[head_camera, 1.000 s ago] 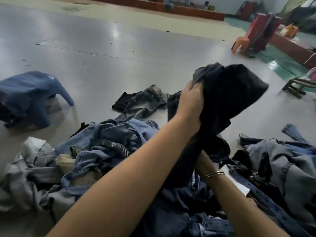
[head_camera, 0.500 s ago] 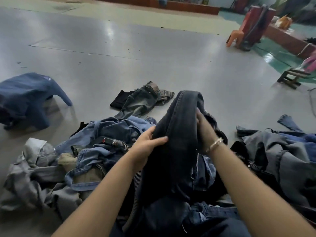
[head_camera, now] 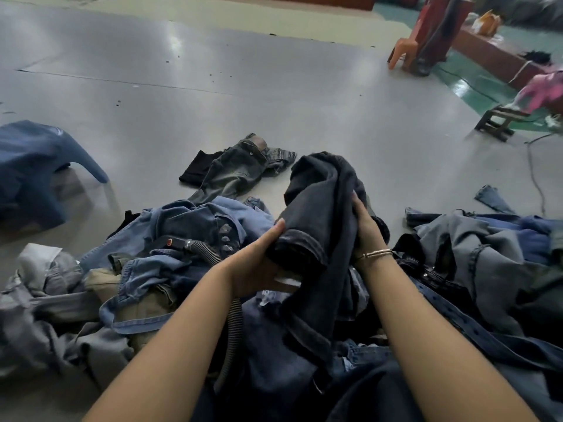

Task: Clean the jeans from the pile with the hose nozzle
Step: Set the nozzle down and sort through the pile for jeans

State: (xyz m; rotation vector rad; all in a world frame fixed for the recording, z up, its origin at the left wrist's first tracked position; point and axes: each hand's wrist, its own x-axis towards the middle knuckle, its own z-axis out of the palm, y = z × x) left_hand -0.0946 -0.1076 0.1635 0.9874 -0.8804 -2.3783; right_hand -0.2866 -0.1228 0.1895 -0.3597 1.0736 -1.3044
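Head view, left hand (head_camera: 259,266) and right hand (head_camera: 365,226) both gripping dark jeans (head_camera: 320,205) above pile (head_camera: 152,269)

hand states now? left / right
Left hand: grips the hem end of the dark jeans from below.
Right hand: grips the same dark jeans on the other side.

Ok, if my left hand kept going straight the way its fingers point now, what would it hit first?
The left hand is already gripping the dark jeans; pushed further, it would just press deeper into that bundle. What lies beyond is hidden.
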